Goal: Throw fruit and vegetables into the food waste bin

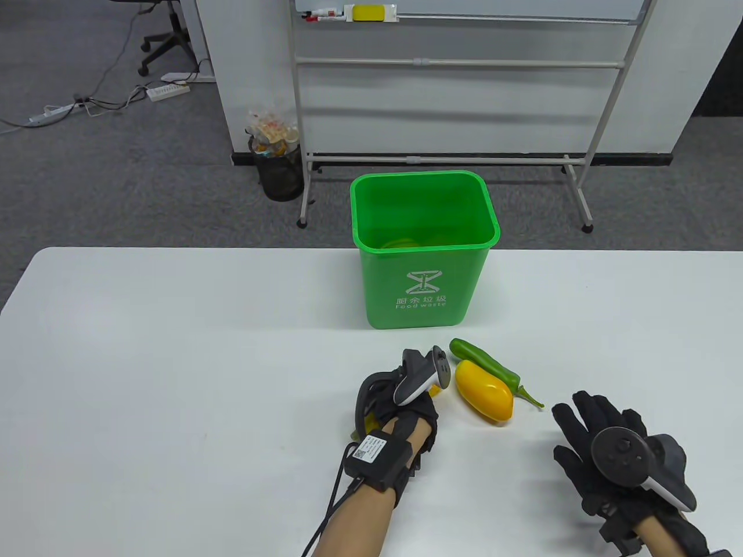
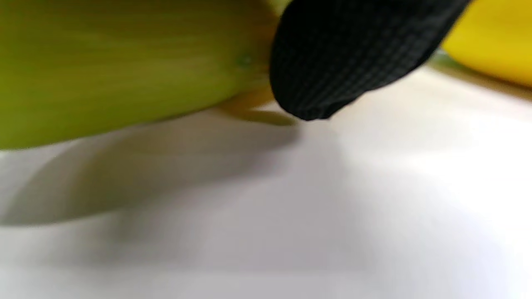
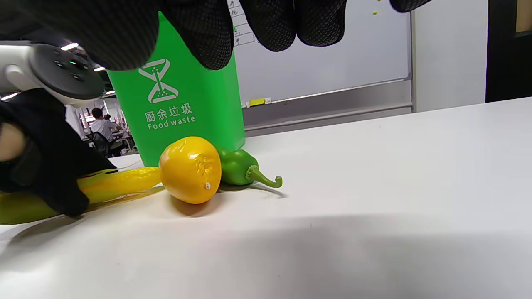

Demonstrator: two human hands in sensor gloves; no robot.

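A green plastic food waste bin [image 1: 425, 255] with white markings stands upright near the far edge of the white desk [image 1: 174, 348], about midway along it, and something yellow lies at its bottom (too little shows to name it). Just in front of the bin, toward the near edge, a long green chilli pepper [image 1: 490, 368] lies slantwise with its curled stem pointing to the right, and a smooth yellow oval fruit [image 1: 483, 397] lies against its near side, the two touching or nearly so.

The left hand [image 1: 400, 409], in a black glove with a grey tracker on its back, is down on the desk just left of the yellow fruit, fingers curled over a long yellow-green vegetable [image 3: 118, 183] that lies on the surface. In the right wrist view the vegetable's yellow end sticks out from under the glove toward the oval fruit; in the left wrist view a gloved fingertip [image 2: 353, 58] presses against its skin while it rests on the desk.

The right hand [image 1: 615, 458] is over the near right part of the desk, apart from the produce, fingers spread and holding nothing.
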